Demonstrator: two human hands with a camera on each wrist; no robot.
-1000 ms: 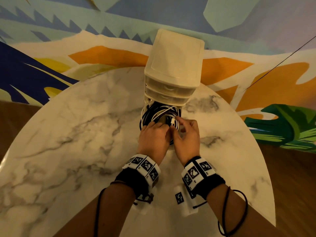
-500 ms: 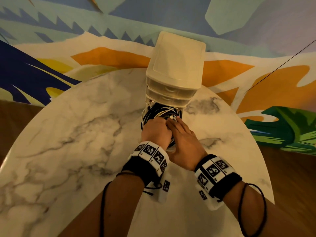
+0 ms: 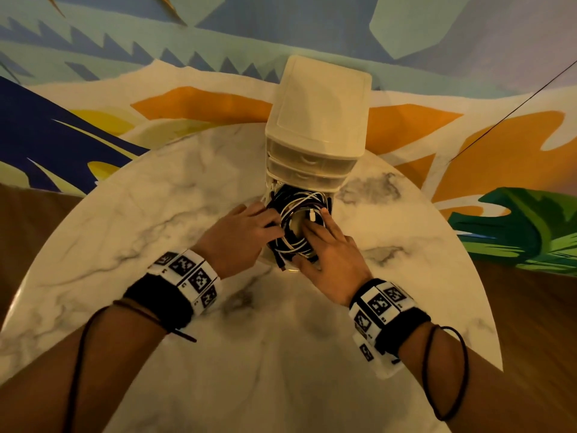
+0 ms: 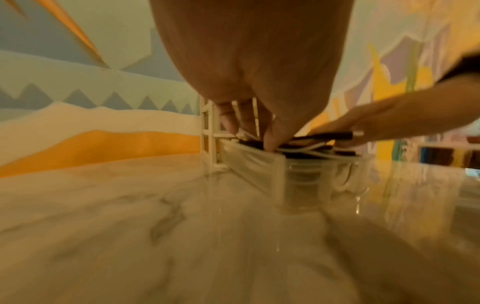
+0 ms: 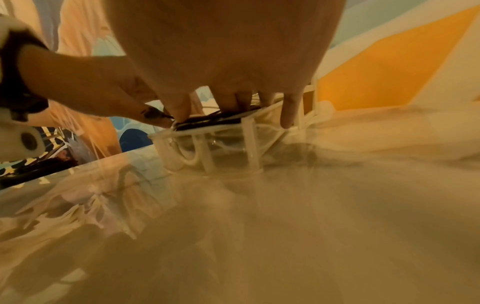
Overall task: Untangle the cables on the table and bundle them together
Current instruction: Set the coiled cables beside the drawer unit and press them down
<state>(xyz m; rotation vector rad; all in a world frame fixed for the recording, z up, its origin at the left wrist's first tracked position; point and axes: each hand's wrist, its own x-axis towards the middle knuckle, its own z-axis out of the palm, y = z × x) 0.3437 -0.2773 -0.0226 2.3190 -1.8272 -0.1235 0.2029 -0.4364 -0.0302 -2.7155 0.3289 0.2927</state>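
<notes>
A coil of black and white cables [image 3: 296,203] lies in the pulled-out bottom drawer [image 3: 288,270] of a cream plastic drawer unit [image 3: 318,120]. My left hand [image 3: 259,223] lies at the coil's left side, its straight fingers pressing down on the cables [image 4: 311,148] inside the clear drawer [image 4: 259,166]. My right hand [image 3: 324,239] lies flat over the coil's right and near side, fingers spread and thumb at the drawer's front edge. In the right wrist view its fingers [image 5: 288,111] reach down onto the cables [image 5: 207,121]. Neither hand grips anything.
The drawer unit stands at the far edge of a round marble table [image 3: 156,214], its two upper drawers closed. A painted wall [image 3: 187,42] is behind it. A thin dark line [image 3: 515,107] runs across the wall at the right.
My hands were together at the coil's near side; now they have spread, the left to the coil's left side, the right flat over its right side.
</notes>
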